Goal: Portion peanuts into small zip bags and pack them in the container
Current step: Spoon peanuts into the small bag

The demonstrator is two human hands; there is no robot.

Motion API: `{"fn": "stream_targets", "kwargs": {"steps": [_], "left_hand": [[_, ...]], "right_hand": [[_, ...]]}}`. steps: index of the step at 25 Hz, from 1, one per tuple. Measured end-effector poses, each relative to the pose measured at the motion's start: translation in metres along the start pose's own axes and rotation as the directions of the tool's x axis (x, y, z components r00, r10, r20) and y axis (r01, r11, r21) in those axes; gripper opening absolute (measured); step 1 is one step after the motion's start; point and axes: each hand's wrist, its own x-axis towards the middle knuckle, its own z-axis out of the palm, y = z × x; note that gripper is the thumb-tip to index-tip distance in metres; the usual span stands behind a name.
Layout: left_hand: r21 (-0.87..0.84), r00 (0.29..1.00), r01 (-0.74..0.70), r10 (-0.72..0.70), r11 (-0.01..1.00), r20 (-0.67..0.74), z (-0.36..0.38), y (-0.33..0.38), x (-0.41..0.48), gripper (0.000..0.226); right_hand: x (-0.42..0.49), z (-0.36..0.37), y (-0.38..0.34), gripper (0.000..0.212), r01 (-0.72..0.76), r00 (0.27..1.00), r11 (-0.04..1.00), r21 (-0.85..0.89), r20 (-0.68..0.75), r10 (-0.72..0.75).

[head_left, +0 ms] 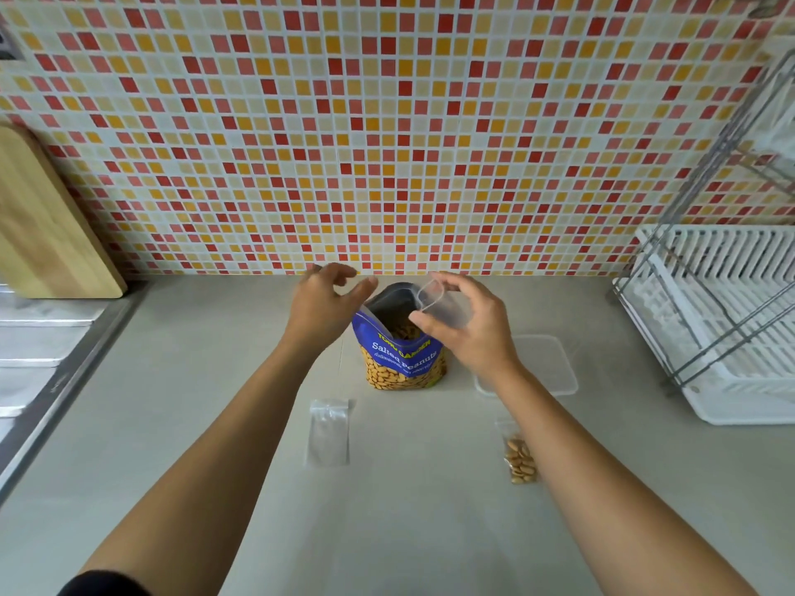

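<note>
While the blue peanut bag stands open and upright on the grey counter, the right hand pinches a small clear zip bag between thumb and fingertips, right over the bag's mouth. The left hand hovers at the bag's left rim, fingers spread and holding nothing. An empty zip bag lies near-left; a filled zip bag lies near-right, in front of the clear container.

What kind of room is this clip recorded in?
Most likely a home kitchen: a mosaic tile backsplash, a white dish rack on the counter, and a wooden cutting board leaning nearby.
</note>
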Motion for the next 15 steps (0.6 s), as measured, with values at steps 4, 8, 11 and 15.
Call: {"fn": "stream_targets", "kwargs": {"steps": [4, 8, 11, 15], "left_hand": [[0.149, 0.994, 0.007, -0.022, 0.989, 0.104, 0.01, -0.021, 0.016, 0.028], [0.102, 0.979, -0.131, 0.112, 0.986, 0.172, 0.022, -0.01, 0.021, 0.015], [0.373, 0.958, -0.197, 0.096, 0.907, 0.271, 0.039, -0.003, 0.02, 0.025], [0.465, 0.991, -0.126, 0.09, 0.876, 0.1, 0.032, -0.001, 0.022, 0.022]], "right_hand": [[0.0, -0.001, 0.01, 0.062, -0.175, 0.985, 0.974, 0.146, 0.015, 0.175], [-0.001, 0.005, 0.022, 0.061, -0.264, 0.965, 0.953, 0.151, 0.035, 0.261], [-0.003, 0.008, 0.028, 0.058, -0.274, 0.962, 0.951, 0.144, 0.019, 0.274], [-0.003, 0.007, 0.033, 0.058, -0.264, 0.964, 0.956, 0.126, 0.02, 0.263]]}}
